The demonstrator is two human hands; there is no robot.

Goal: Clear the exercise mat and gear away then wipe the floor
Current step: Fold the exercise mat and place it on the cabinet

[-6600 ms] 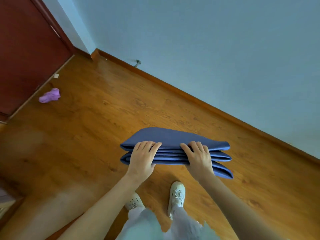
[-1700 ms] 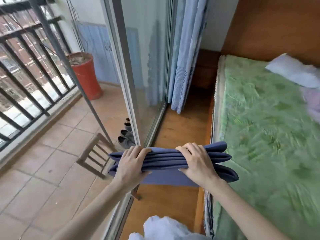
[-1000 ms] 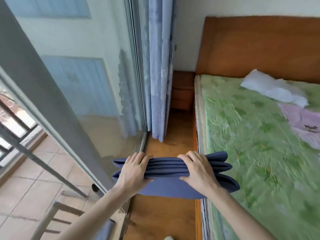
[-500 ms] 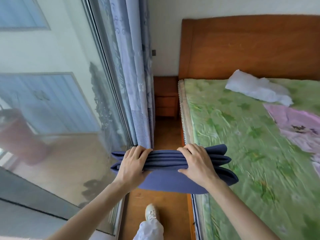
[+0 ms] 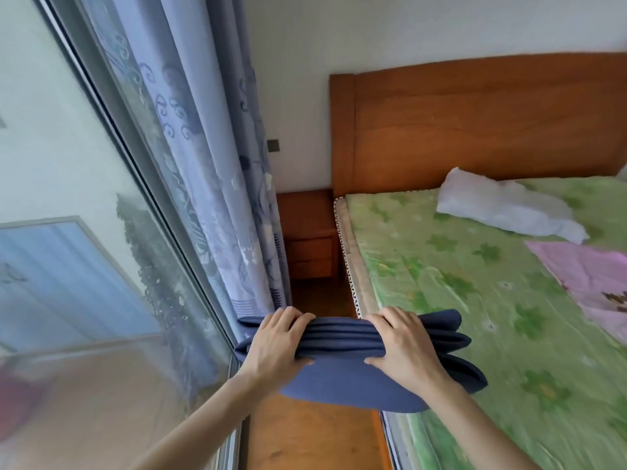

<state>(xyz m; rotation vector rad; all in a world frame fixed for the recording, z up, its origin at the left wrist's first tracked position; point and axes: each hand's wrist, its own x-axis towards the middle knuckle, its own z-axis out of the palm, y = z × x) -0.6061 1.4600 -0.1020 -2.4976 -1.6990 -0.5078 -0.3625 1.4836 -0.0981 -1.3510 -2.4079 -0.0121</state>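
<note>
Bedside floor, both hands gripping folded mat

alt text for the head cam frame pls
Both hands, left hand and right hand, grip a folded blue exercise mat held in the gap between a blue curtain and a green-sheeted bed; a wooden nightstand stands ahead.
</note>
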